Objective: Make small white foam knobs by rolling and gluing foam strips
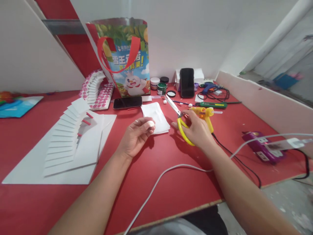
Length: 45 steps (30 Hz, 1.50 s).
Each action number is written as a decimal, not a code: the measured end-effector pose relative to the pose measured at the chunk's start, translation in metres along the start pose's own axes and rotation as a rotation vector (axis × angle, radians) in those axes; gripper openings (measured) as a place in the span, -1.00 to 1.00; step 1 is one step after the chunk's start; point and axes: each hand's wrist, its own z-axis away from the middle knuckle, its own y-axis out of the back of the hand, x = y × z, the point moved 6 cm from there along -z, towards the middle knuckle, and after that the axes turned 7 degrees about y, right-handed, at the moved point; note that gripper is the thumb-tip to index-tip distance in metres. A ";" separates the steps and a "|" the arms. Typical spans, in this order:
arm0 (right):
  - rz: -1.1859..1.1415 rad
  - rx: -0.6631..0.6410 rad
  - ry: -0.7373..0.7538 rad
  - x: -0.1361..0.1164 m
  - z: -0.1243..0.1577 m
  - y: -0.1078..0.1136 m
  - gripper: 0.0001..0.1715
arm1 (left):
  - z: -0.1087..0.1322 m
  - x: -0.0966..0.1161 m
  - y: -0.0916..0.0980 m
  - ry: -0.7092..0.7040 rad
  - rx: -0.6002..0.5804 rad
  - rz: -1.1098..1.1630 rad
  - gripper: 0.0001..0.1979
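My right hand (197, 130) grips yellow-handled scissors (180, 120), blades slightly apart and pointing up-left above the red table (171, 182). My left hand (137, 135) is curled palm up and pinches a small white piece (151, 123) at its fingertips. Just beyond both hands lies a stack of white sheets (156, 117). A yellow glue gun (206, 116) stands right behind my right hand.
A fan of white paper strips on white sheets (70, 143) lies at left. A printed bag (127, 58), two phones (127, 102) (187, 82), paint jars (161, 87) and a green tool (212, 105) stand at the back. A purple power strip (262, 148) and cables (171, 169) lie right.
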 end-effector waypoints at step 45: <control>0.033 -0.176 0.487 -0.044 0.017 -0.015 -0.30 | -0.003 -0.004 0.009 0.045 0.072 0.074 -0.75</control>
